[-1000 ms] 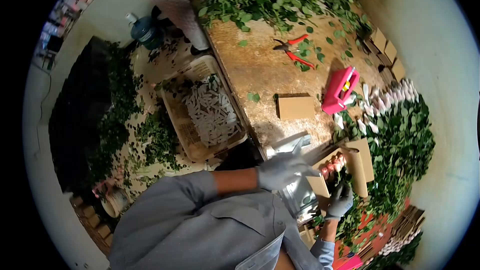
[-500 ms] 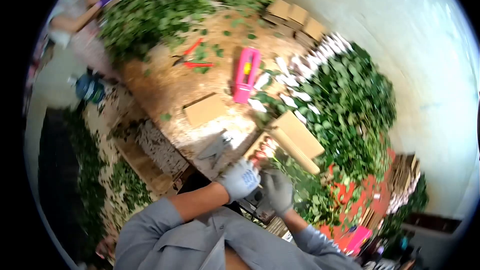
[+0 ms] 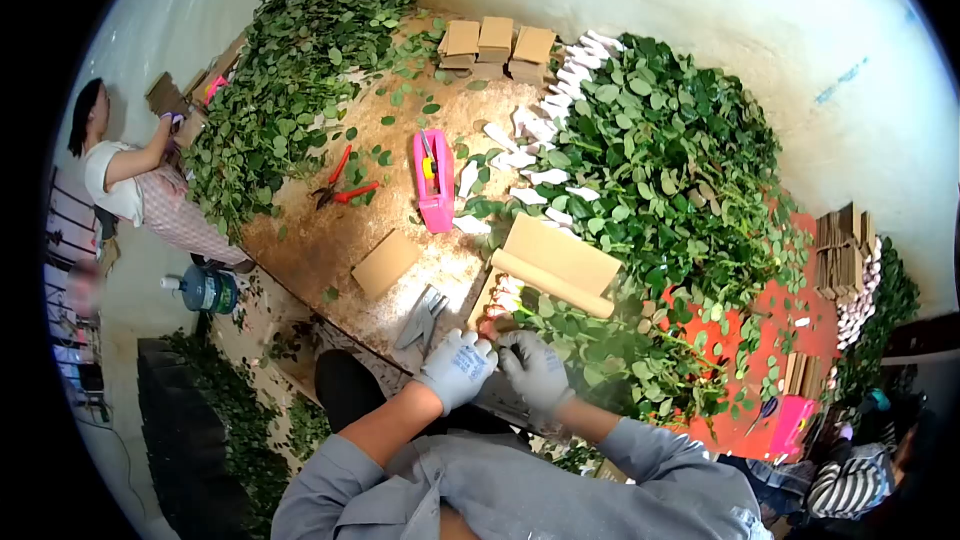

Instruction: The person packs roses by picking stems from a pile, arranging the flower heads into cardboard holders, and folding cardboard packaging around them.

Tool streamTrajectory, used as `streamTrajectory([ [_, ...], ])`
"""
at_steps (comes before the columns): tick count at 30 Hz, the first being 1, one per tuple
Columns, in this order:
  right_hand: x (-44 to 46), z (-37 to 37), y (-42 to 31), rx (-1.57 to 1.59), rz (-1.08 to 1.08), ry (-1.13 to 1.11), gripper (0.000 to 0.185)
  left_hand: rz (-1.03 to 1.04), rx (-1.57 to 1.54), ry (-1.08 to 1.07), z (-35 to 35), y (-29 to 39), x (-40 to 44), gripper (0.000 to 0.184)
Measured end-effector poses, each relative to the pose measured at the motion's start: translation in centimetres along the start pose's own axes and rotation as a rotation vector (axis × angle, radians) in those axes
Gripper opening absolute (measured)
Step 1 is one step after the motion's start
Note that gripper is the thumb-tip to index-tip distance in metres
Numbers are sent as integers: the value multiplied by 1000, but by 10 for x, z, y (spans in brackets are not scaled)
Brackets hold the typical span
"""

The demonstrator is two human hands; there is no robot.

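My left hand (image 3: 458, 370), in a pale work glove with blue print, is closed at the near end of a row of pink and cream roses (image 3: 499, 302), with a reddish bloom at its fingertips. Just to its right, my gloved right hand (image 3: 537, 370) has its fingers curled and pinched; what lies between them is hidden. The roses lie on cardboard with a rolled edge (image 3: 552, 282), their leafy stems (image 3: 590, 340) stretching right. Beside my left hand lies a grey metal stapler-like tool (image 3: 421, 318).
A pink tape dispenser (image 3: 433, 185), red-handled pruners (image 3: 345, 185) and a cardboard piece (image 3: 386, 264) lie on the wooden table. Cardboard stacks (image 3: 496, 43) stand at the back. Wrapped, leafy bunches (image 3: 670, 160) fill the right. A co-worker (image 3: 135, 165) stands far left by a water bottle (image 3: 208, 290).
The camera view has shifted and become sharper. My hands stay close together by the roses, and the left hand has drawn slightly back from the blooms.
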State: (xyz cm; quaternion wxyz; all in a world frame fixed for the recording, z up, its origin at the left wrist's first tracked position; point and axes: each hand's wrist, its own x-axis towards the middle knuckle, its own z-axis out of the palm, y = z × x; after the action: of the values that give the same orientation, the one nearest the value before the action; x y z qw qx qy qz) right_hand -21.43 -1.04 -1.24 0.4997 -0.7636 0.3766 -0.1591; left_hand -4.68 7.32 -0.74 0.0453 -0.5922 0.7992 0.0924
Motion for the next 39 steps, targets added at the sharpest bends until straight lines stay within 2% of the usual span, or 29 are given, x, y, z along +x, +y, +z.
streamTrajectory([
  [4,3,-2,3,-35,-74,59,20,-45,-17,81,-8,2,2,14],
  [10,1,-5,-1,-18,-81,110,17,-22,-69,87,-7,-1,5,16],
  [12,2,-2,-3,12,-59,174,17,42,-27,60,-14,-11,7,17],
  [13,-1,-9,-5,-10,-58,136,17,15,-47,68,-14,-2,6,18],
  [18,-1,-9,-7,35,-98,215,14,57,-55,-16,-19,-8,8,25],
  [21,5,-21,-17,155,-149,240,15,85,-34,12,-19,-11,8,16],
  [24,37,-58,-25,26,-319,520,16,124,-37,15,-14,-16,11,18],
  [26,61,-89,-24,-129,-158,648,19,147,-31,-22,-13,-18,12,19],
  [27,78,-105,-8,-218,-240,716,23,151,-46,-31,-13,-17,11,19],
  [28,87,-118,6,-363,-206,725,30,148,-47,-70,-15,-18,12,22],
  [30,97,-134,36,-571,184,496,44,161,-42,-108,-16,-21,15,25],
  [31,100,-139,51,-629,305,380,48,158,-42,-98,-16,-20,14,25],
  [33,105,-147,76,-526,430,190,41,171,-61,-113,-13,-22,14,24],
  [35,113,-148,123,-370,246,184,31,178,-64,-41,-11,-25,13,21],
  [36,114,-148,129,-328,222,261,24,192,-82,13,-12,-23,10,19],
  [37,107,-148,117,-277,182,362,26,168,-142,-33,-19,-21,9,19],
  [39,98,-154,80,-182,234,411,27,195,-237,49,-25,-24,7,20],
])
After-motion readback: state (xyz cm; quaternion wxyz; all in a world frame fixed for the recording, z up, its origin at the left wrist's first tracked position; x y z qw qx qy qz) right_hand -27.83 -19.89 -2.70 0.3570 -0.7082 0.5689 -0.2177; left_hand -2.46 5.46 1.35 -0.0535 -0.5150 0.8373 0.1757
